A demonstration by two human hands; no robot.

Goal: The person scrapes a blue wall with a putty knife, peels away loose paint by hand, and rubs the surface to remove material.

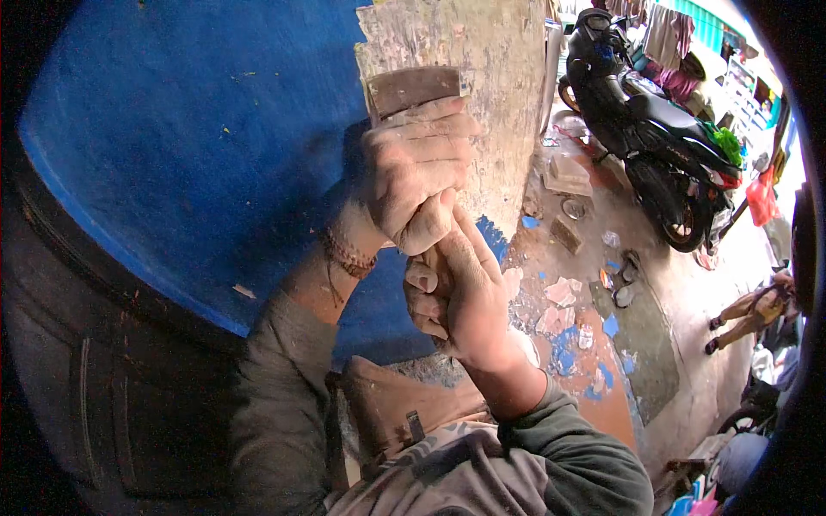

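A broad scraper blade lies against a curved panel, across the strip where its blue paint gives way to a pale, patchy bare surface. My left hand, dusty and with a beaded bracelet at the wrist, is closed around the scraper just below the blade. Below it and touching it, my right hand is curled around the lower part of the handle, most of which the fingers hide. A jagged patch of blue paint remains by the pale area's lower edge.
Blue and pale paint flakes litter the floor at the right, with blocks and a sandal. Beyond stands a black motorcycle, near hanging cloths. Another person's legs show at the far right. Dark panelling fills the lower left.
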